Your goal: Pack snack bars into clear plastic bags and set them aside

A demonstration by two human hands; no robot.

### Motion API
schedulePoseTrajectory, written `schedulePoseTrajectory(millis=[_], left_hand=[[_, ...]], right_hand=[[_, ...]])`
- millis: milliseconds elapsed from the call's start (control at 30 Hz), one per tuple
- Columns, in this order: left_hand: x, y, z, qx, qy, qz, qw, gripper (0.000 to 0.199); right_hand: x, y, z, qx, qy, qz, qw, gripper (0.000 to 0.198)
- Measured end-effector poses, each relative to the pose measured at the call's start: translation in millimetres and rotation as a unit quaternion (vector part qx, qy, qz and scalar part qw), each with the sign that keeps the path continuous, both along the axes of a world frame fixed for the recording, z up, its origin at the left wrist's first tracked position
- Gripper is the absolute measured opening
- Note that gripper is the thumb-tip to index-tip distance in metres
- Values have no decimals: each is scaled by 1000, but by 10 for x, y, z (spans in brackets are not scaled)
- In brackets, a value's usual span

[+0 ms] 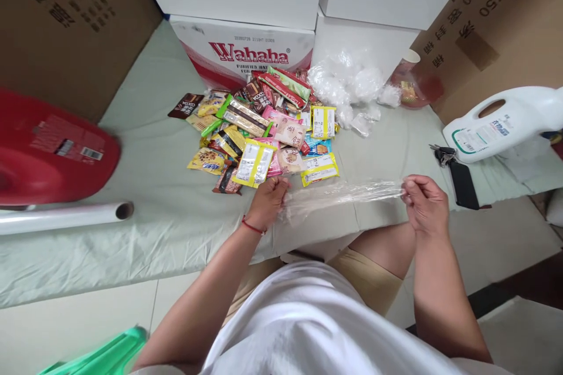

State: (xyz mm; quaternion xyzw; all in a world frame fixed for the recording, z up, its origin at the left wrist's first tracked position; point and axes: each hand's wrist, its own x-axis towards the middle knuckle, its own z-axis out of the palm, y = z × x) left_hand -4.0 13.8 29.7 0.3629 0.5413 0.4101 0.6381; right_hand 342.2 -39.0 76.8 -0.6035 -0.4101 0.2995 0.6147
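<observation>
A clear plastic bag (343,194) is stretched sideways between my two hands, above the front edge of the cloth-covered table (167,234). My left hand (269,202), with a red string at the wrist, pinches the bag's left end. Its fingertips are close to a heap of wrapped snacks (246,117). My right hand (424,202) grips the other end between thumb and fingers. Behind the bag lies a yellow-edged snack packet (319,169), and another white and yellow packet (255,162) is near my left hand.
Crumpled clear bags (352,85) lie by the Wahaha carton (246,50). At left are a red jug (53,146) and a plastic film roll (65,220). A white detergent bottle (497,123), keys (445,155) and a black phone-like item (464,184) lie at right.
</observation>
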Motion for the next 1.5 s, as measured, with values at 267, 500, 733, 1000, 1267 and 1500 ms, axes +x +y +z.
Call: schedulePoseTrajectory(millis=[267, 500, 733, 1000, 1267, 1500], left_hand=[[-98, 69, -111, 96, 138, 26, 985, 28], [-65, 60, -76, 184, 302, 19, 935, 24], [24, -36, 16, 196, 409, -29, 891, 23], [34, -93, -9, 191, 440, -58, 876, 31], [-53, 93, 83, 129, 251, -244, 928, 36], [-80, 172, 493, 201, 202, -155, 946, 21]], right_hand=[[537, -551, 95, 31, -11, 191, 981, 18], [753, -1012, 65, -332, -184, 477, 793, 16], [391, -671, 336, -242, -284, 190, 908, 40], [-888, 56, -158, -210, -186, 375, 884, 68], [-863, 460, 118, -123, -235, 422, 867, 17], [-950, -20, 1013, 161, -375, 298, 863, 8]])
